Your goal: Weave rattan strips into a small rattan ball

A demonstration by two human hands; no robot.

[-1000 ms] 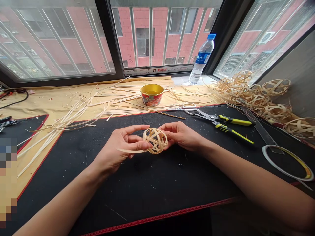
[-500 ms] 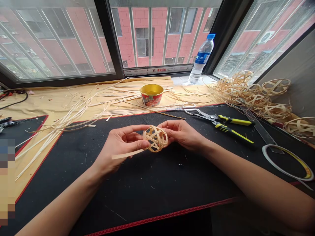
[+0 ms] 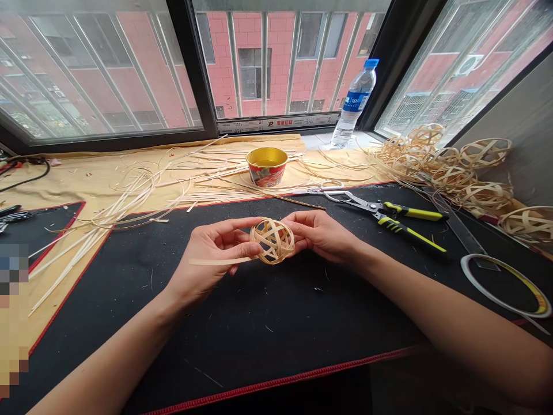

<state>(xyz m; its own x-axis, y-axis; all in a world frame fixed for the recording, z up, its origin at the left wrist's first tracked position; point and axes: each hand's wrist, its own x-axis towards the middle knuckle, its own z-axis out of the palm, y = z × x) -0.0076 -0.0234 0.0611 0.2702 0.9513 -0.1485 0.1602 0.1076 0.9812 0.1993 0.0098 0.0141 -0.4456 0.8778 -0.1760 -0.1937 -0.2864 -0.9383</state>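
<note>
The person's left hand (image 3: 211, 253) and right hand (image 3: 322, 236) are bare and slender, with long fingers; the left forearm (image 3: 116, 351) and right forearm (image 3: 449, 323) are bare too, narrowing toward the wrists.

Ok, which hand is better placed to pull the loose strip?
Probably the left hand: the loose strip runs out past its fingers, while the right hand only braces the far side of the ball.
</note>
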